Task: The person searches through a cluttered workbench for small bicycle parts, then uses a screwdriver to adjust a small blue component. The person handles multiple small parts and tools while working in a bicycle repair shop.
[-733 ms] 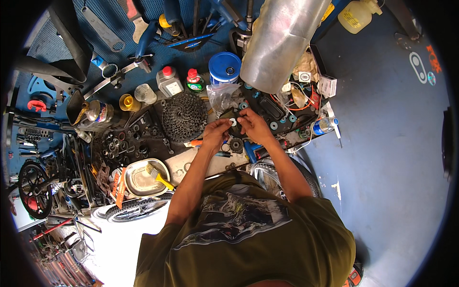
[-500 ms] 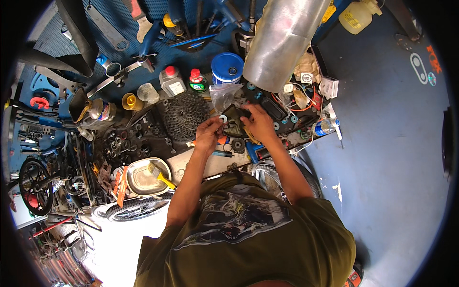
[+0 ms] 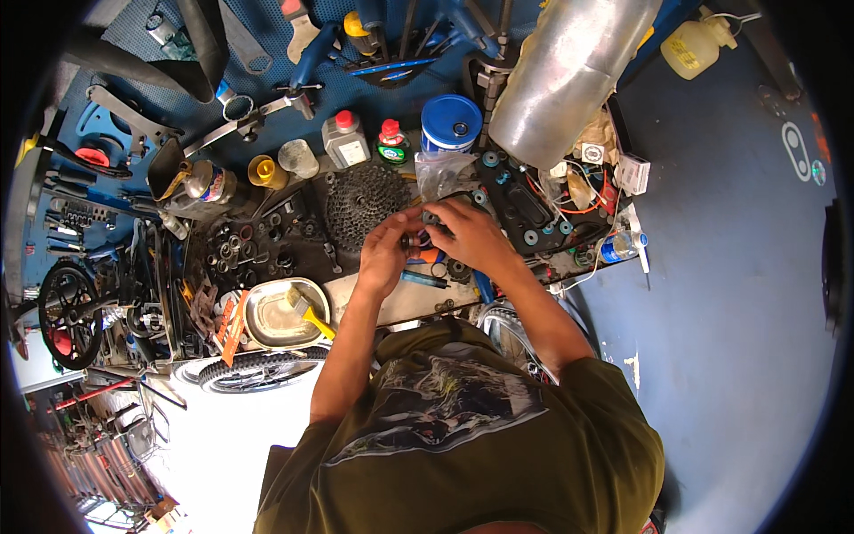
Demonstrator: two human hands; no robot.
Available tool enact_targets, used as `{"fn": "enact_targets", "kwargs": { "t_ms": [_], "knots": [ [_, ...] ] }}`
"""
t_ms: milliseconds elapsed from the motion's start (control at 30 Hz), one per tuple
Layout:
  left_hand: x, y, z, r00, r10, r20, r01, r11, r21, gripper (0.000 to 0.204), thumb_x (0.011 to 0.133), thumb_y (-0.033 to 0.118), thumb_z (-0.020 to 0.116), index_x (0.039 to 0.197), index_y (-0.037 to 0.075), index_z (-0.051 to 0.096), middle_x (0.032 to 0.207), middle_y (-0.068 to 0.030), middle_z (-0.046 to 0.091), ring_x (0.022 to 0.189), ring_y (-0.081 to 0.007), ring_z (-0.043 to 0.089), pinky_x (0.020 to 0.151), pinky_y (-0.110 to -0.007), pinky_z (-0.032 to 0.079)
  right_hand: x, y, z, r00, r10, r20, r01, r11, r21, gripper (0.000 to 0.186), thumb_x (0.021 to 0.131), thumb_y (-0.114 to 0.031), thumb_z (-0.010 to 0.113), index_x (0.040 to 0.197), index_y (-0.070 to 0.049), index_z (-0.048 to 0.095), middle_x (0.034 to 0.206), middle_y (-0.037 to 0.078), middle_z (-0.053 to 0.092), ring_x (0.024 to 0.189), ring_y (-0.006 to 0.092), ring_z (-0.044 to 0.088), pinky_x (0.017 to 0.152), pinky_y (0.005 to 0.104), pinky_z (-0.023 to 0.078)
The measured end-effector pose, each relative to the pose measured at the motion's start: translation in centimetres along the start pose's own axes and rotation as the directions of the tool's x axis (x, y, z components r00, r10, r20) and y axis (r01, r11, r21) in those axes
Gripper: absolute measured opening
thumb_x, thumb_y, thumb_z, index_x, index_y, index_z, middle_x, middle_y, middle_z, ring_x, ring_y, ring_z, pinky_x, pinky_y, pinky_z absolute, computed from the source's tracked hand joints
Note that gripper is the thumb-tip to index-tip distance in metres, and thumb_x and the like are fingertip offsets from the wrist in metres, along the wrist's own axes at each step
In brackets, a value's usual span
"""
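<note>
Over the bench, my left hand [image 3: 384, 256] and my right hand [image 3: 476, 238] meet at the fingertips. The left fingers are bent and pinched around something small and dark, too hidden to name. My right fingers curl close against them, covering most of what lies between the two hands. Just left and beyond the left hand lies a large bicycle cassette [image 3: 365, 209]. A clear plastic bag [image 3: 442, 173] sits behind the hands. Below them are a dark toothed cog [image 3: 458, 271] and a blue-and-black pen-like tool [image 3: 424, 279].
A metal tray [image 3: 258, 319] with a yellow-handled brush [image 3: 311, 318] is at the bench's front left. Behind stand a blue tub [image 3: 451, 125], a grey bottle [image 3: 345, 141] and a red-capped bottle [image 3: 392, 142]. A dark parts tray [image 3: 525, 209] is right; a bicycle wheel [image 3: 258, 370] shows below.
The dark olive cloth-like piece under my right hand no longer shows. My right hand has closed in on my left, and the pale ring at the left fingertips is hidden. The view has shifted.
</note>
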State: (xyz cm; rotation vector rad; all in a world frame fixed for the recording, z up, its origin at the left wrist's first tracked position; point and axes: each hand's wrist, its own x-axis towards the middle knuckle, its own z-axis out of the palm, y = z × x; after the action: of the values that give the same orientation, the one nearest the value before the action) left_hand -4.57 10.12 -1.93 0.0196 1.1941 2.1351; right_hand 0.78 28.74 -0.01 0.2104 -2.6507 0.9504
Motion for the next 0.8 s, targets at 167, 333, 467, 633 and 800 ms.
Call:
{"fn": "enact_targets", "kwargs": {
  "t_ms": [167, 333, 467, 633, 800],
  "knots": [
    [-1.4, 1.3, -0.6, 1.000, -0.001, -0.004, 0.000, 0.986, -0.168, 0.052, 0.100, 0.024, 0.043, 0.145, -0.002, 0.041, 0.135, -0.0233, 0.056, 0.117, -0.0280, 0.058, 0.101, -0.042, 0.047, -0.5, -0.4, -0.7, 0.963, 0.266, 0.052, -0.263, 0.873, 0.410, 0.042, 0.086, -0.015, 0.073, 0.127, -0.012, 0.060, 0.104, 0.013, 0.070, 0.083, 0.0240, 0.071, 0.070, 0.0334, 0.055],
    [-2.2, 2.2, 0.1, 0.999, 0.050, 0.000, -0.050, 0.983, -0.178, 0.054, 0.098, 0.021, 0.041, 0.147, -0.001, 0.039, 0.141, -0.0266, 0.051, 0.126, -0.0305, 0.054, 0.107, -0.044, 0.043, -0.8, -2.3, -1.2, 0.982, 0.181, 0.052, -0.186, 0.896, 0.403, 0.041, 0.086, -0.012, 0.074, 0.124, -0.009, 0.059, 0.109, 0.012, 0.069, 0.092, 0.0228, 0.071, 0.072, 0.0338, 0.056],
    [-2.4, 2.6, 0.7, 0.995, 0.083, 0.052, -0.075, 0.988, -0.138, 0.054, 0.099, 0.021, 0.041, 0.148, 0.000, 0.037, 0.143, -0.0264, 0.050, 0.125, -0.0284, 0.054, 0.101, -0.040, 0.045, -0.4, -4.1, -0.9, 1.000, -0.004, -0.003, 0.004, 0.985, 0.174, 0.037, 0.086, -0.018, 0.072, 0.120, -0.012, 0.059, 0.110, 0.011, 0.065, 0.096, 0.0275, 0.068, 0.076, 0.0393, 0.057],
    [-2.9, 3.1, 1.5, 0.985, 0.149, 0.092, -0.142, 0.986, -0.085, 0.053, 0.100, 0.019, 0.043, 0.149, 0.000, 0.038, 0.144, -0.0246, 0.049, 0.126, -0.0253, 0.052, 0.097, -0.036, 0.045, -0.1, -4.6, -0.4, 0.999, -0.052, -0.007, 0.052, 0.998, 0.040, 0.039, 0.085, -0.022, 0.071, 0.121, -0.011, 0.060, 0.109, 0.011, 0.063, 0.095, 0.0300, 0.067, 0.078, 0.0415, 0.057],
    [-3.5, 3.5, 2.2, 0.980, 0.193, 0.055, -0.193, 0.981, -0.009, 0.054, 0.099, 0.017, 0.042, 0.149, -0.002, 0.036, 0.144, -0.0264, 0.048, 0.120, -0.0242, 0.055, 0.091, -0.034, 0.045, -0.1, -5.0, -0.4, 0.999, -0.037, -0.007, 0.038, 0.999, 0.037, 0.044, 0.079, -0.018, 0.077, 0.120, -0.010, 0.064, 0.106, 0.010, 0.063, 0.095, 0.0298, 0.064, 0.076, 0.0394, 0.056]
  ]
}}
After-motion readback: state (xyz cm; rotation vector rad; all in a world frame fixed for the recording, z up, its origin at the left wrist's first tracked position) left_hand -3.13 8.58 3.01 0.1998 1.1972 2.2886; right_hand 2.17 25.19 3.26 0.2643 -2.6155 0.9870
